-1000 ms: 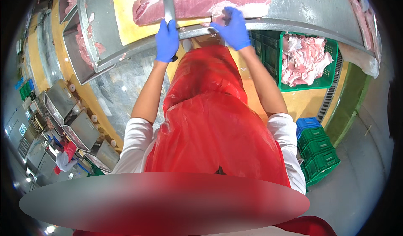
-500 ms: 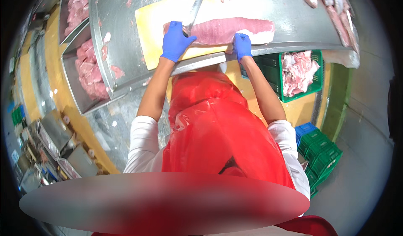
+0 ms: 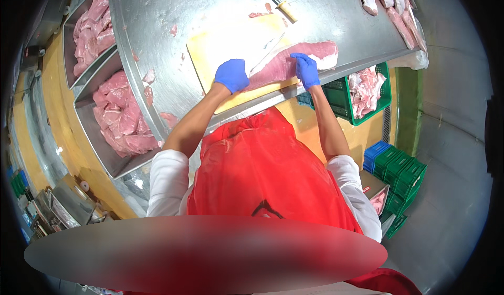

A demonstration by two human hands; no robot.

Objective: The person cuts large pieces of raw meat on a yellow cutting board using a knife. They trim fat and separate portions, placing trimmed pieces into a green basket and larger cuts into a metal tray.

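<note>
A long pink pork loin (image 3: 273, 69), with white fat at its right end, lies across the yellow cutting board (image 3: 202, 59) and reaches past its right side. My left hand (image 3: 232, 75), in a blue glove, is closed in a fist at the loin's left end. From this fist a pale knife blade (image 3: 265, 56) slants up and right along the loin's far edge; its handle is hidden. With bent fingers, my right hand (image 3: 306, 70), also gloved in blue, grips the loin near its fatty end.
Beyond the board lies a sharpening steel (image 3: 287, 12) with a yellowish handle. Steel bins of meat (image 3: 123, 116) stand at the left. A green crate (image 3: 386, 93) of trimmings sits below the table's right edge. More meat pieces (image 3: 401, 24) lie at the far right.
My left hand has closed into a fist, and the blade now tilts further right. My right hand has moved from the near edge onto the loin. The whole view has shifted.
</note>
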